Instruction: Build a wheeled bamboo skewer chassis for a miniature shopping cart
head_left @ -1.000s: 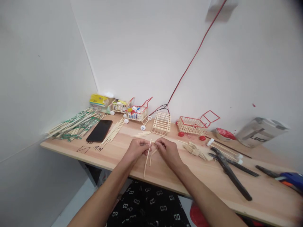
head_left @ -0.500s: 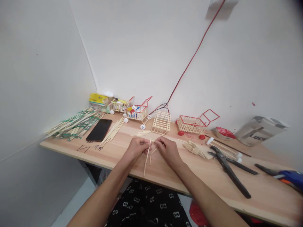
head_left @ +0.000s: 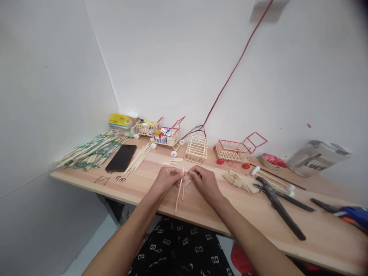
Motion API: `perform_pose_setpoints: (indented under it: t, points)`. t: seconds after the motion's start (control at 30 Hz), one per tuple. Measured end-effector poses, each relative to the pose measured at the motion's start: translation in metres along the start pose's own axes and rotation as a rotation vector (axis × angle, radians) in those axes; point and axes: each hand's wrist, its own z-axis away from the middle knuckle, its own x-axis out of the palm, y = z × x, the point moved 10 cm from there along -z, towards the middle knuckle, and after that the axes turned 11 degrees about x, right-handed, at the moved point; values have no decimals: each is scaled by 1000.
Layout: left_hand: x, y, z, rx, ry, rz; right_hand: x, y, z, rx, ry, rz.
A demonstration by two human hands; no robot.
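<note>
Wood desk [head_left: 143, 184], slatted stick basket [head_left: 196, 147] at back. L hand [head_left: 168, 180] & R hand [head_left: 204, 182] nr front edge, each w/ fingertip grip. Btwn them, thin pale sticks: long stick [head_left: 179, 193], straight, unpainted, top pinched by L; shorter stick [head_left: 183, 194] alongside, looks kinked; tiny crosspiece [head_left: 186, 171] up top, pinched by R, partly hidden.

Left hand [head_left: 168, 181] pinches long stick [head_left: 179, 191], slanting toward front edge of desk [head_left: 198, 210]. Right hand [head_left: 203, 180], just beside, pinches short stick [head_left: 186, 171] meeting it near the top. Phone [head_left: 120, 158] and loose sticks [head_left: 138, 159] off left, slatted frame [head_left: 196, 147] and red-rimmed cart [head_left: 233, 156] behind, black pliers [head_left: 283, 212] right.
</note>
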Motion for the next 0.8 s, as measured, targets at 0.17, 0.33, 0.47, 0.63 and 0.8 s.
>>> perform_pose_setpoints:
  t: [0.17,0.33,0.47,0.63,0.8]
  points:
    - [0,-1,0,1,-3,-15,-1,-2,0,0,-5,-2]
    - [0,-1,0,-6,-3,-15,-1,-2,0,5,-20,-2]
    - [1,1,0,-7,-13,-17,0,-1,0,4,-31,0]
    - [0,-1,0,-11,-9,-16,0,0,0,-3,-28,2]
    - [1,-1,-1,-3,-14,-19,0,-1,0,-14,-25,8]
